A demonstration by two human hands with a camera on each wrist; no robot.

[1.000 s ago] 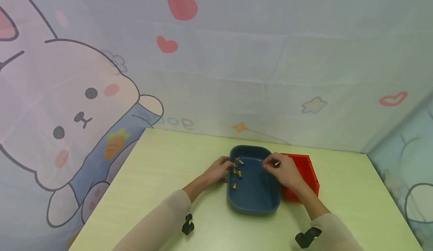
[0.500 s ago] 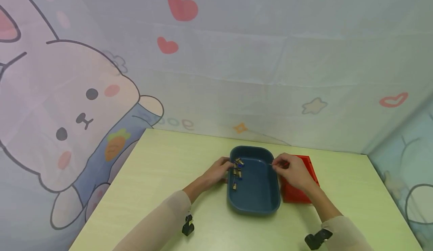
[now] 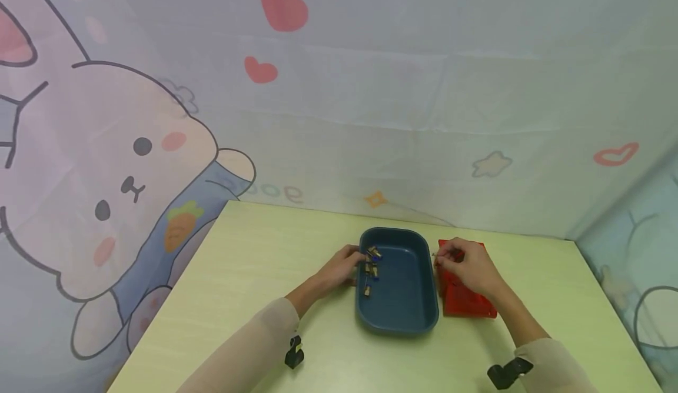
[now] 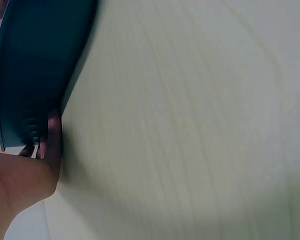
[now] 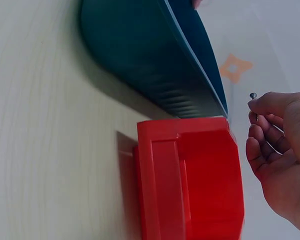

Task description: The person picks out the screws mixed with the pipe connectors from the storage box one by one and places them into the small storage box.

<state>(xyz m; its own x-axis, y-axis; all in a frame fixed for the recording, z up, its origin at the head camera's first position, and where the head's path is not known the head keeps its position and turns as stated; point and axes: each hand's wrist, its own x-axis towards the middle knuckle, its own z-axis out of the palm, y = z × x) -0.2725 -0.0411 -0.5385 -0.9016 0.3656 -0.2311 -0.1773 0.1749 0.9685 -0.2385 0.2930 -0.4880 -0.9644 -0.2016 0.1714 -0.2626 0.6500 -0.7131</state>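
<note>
the right hand (image 5: 285,135) pinches a small metal pin (image 5: 253,95) above the red bin (image 5: 210,180), its exposed head toward the blue tray's (image 3: 399,299) nearby right rim; the left hand (image 3: 336,266), farther off, grips the tray's left side.

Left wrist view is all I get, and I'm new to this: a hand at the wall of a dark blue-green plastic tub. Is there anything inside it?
Observer: Yes. From the head view, the tub holds several small brass-coloured metal pieces, some showing blue, gathered towards its left side.
Operator: Neat! And what is the other hand up to? I only see a sliver at my top left edge.
Observer: In the right wrist view, the right hand pinches a small silvery metal piece between thumb and finger.
Operator: Is there another container around?
Observer: Yes, a bright red angular plastic bin stands on the tub's right side. I can't tell whether the two touch.
</note>
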